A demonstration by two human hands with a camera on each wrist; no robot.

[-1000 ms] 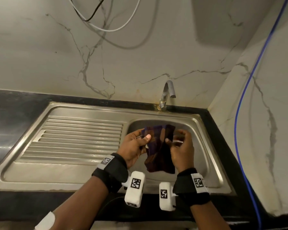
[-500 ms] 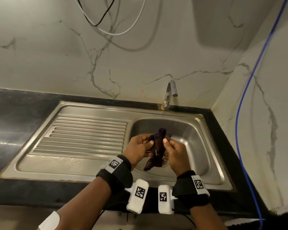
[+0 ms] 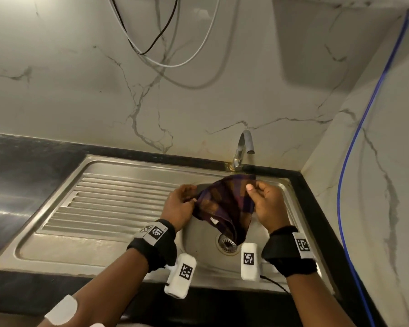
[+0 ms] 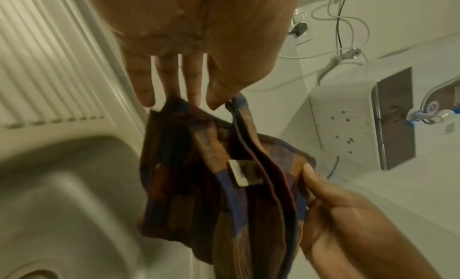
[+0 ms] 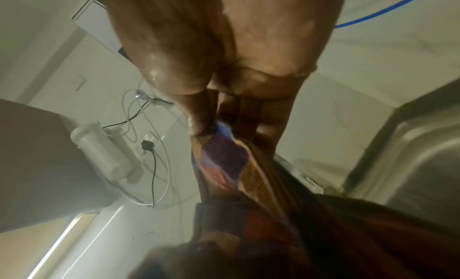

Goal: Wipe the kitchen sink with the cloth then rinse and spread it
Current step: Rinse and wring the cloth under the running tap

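A dark checked cloth (image 3: 224,204) in purple, brown and blue hangs stretched over the steel sink basin (image 3: 198,234), its lower corner dangling near the drain (image 3: 227,243). My left hand (image 3: 180,204) pinches its left edge. My right hand (image 3: 265,204) pinches the right edge, thumb on top. In the left wrist view the cloth (image 4: 211,184) shows a small label, with my left fingers (image 4: 194,92) at its top corner and my right hand (image 4: 343,210) on the other edge. Thumb and fingers pinch the cloth (image 5: 224,165) in the right wrist view.
A steel tap (image 3: 242,147) stands at the basin's back edge. The ribbed drainboard (image 3: 109,204) lies to the left. Black countertop (image 3: 21,166) surrounds the sink. Marble walls close the back and right, with a blue cable (image 3: 354,142) and hanging wires (image 3: 165,38).
The cloth was bunched between both hands half a second ago; now my hands have moved apart and further back, pulling it open over the basin.
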